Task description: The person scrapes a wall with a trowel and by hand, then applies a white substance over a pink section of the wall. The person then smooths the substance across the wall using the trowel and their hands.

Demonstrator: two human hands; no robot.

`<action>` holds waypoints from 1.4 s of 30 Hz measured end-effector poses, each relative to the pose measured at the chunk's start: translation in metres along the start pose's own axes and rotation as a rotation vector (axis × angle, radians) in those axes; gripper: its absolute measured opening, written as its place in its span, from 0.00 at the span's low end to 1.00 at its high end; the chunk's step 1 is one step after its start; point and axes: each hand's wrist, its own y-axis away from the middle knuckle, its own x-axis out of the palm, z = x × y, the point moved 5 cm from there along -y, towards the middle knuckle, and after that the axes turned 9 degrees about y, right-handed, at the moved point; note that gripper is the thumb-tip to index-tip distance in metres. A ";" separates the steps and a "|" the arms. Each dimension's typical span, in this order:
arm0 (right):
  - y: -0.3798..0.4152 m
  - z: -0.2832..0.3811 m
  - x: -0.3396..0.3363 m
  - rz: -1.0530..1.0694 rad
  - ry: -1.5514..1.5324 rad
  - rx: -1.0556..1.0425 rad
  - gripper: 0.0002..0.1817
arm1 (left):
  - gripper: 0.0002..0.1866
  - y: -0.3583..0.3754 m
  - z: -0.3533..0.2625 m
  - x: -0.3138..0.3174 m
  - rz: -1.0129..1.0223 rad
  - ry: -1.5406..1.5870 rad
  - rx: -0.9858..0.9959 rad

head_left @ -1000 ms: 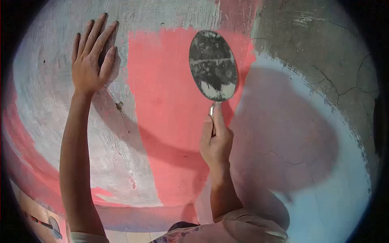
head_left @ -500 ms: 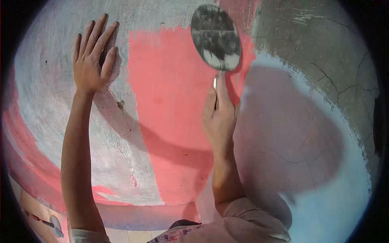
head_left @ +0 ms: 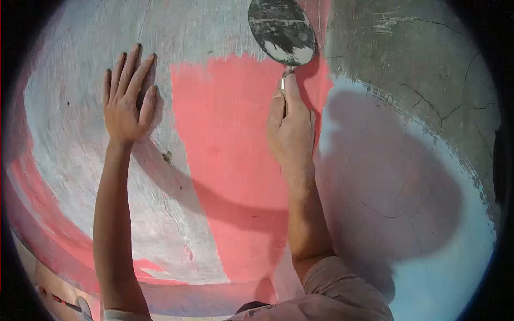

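Right hand [head_left: 292, 128] wrapped around its grip, I hold an oval, dark-grey, white-smeared flat tool [head_left: 284, 32]; its blade sits just above my fingers, top centre of the frame, across the upper edge of a coral-pink painted patch [head_left: 230, 139]. My left hand [head_left: 127, 112], fingers spread, rests on the whitish-grey, pink-streaked wall [head_left: 69, 139], upper left.

Painted patch [head_left: 235, 160] is pink from where I stand, darker where shaded. Left of it: streaky grey-white plaster [head_left: 64, 144]. Right: light-blue paint [head_left: 439, 289]. Upper right: grey concrete [head_left: 407, 53], dark crack lines. At its top: dark grey oval blade [head_left: 284, 32], 1 pale line across, white smears patch-side. Far lower left: red-and-black tool handle [head_left: 67, 303].
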 end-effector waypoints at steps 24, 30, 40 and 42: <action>0.005 -0.004 -0.008 -0.044 -0.114 -0.027 0.27 | 0.30 -0.006 -0.004 -0.002 0.014 0.016 -0.033; 0.051 -0.021 0.005 -0.043 -0.156 -0.048 0.27 | 0.30 -0.003 -0.005 -0.004 0.033 -0.013 -0.027; 0.026 -0.016 0.002 -0.058 -0.173 -0.042 0.26 | 0.29 -0.001 -0.006 -0.004 0.031 0.007 -0.044; 0.064 -0.024 0.000 0.030 -0.171 0.047 0.26 | 0.29 0.000 -0.004 -0.004 0.012 0.033 -0.064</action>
